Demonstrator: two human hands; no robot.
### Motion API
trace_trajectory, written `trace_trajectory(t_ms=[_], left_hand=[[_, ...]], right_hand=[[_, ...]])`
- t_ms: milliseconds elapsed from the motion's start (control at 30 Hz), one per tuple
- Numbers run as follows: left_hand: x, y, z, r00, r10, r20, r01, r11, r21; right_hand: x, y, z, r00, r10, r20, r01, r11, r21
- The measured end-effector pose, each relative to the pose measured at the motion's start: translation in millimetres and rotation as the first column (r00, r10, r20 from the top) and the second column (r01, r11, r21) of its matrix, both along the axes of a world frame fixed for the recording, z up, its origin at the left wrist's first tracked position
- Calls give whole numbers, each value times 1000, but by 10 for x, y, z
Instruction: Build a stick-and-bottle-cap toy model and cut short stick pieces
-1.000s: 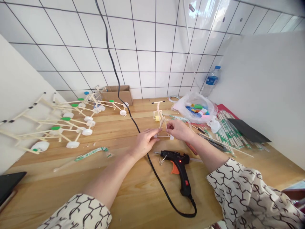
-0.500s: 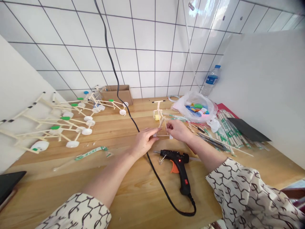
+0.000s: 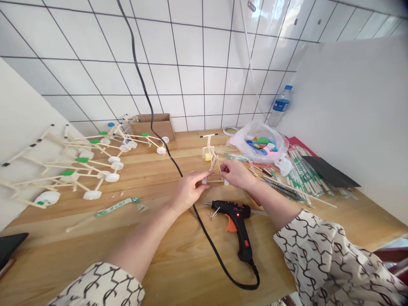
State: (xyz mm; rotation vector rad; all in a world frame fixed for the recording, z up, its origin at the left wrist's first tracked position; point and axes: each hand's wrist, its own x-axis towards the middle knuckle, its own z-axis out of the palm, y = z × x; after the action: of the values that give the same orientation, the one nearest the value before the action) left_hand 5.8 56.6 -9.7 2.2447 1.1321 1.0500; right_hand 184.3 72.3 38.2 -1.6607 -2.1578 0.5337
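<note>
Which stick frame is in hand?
The small stick frame between the left hand and right hand; the other frames stand apart, untouched.

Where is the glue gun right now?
In the head view, the black glue gun lies on the wooden table, just below the right hand and to the right of its black cord.

Glue gun (image 3: 234,216) and small stick frame (image 3: 214,181) slightly further left in the head view than a second ago
</note>
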Motion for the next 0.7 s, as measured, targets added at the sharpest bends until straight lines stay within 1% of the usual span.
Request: trace_trajectory(t_ms=[233, 467, 700], left_hand=[[16, 3, -13, 999, 20, 41, -19, 999, -27], [19, -3, -19, 999, 6, 54, -4, 999, -35], [26, 2, -31, 998, 9, 56, -8, 1000, -20]], right_hand=[[-3, 0, -12, 1000, 5, 2, -5, 1000, 11], [13, -1, -3, 1000, 13, 10, -13, 1000, 12], [13, 1, 1, 1000, -3, 13, 3, 1000, 1]])
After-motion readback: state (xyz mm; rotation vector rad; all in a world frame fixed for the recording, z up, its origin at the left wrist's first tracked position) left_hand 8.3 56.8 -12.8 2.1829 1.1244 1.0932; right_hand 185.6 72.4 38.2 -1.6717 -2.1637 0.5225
